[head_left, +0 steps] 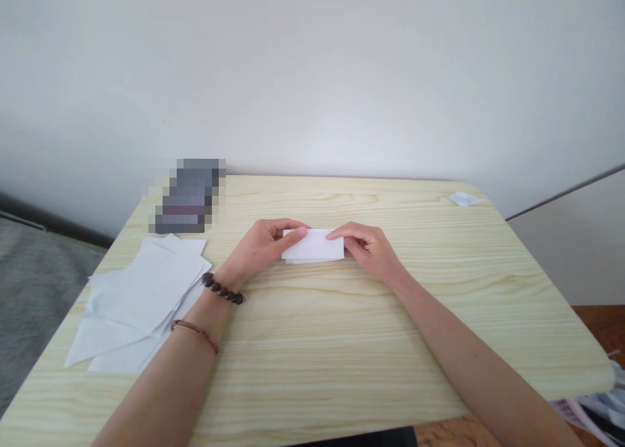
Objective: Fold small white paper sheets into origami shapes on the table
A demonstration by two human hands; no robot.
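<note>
A small folded sheet of white paper (315,245) is held between my two hands above the middle of the table. At its left end, my left hand (268,242) pinches it, the thumb on top and the fingers behind. My right hand (368,245) grips the right end, with the index finger lying along the upper face and the thumb below. A second layer of the paper shows under the lower edge. On my left wrist are a dark bead bracelet and a thin brown bangle.
Loose white sheets (151,291) lie in an untidy pile at the left of the wood-grain table (312,369). Behind them is a blurred dark object (188,196). A small folded white paper piece (465,199) rests near the far right corner. A white wall (312,76) borders the back.
</note>
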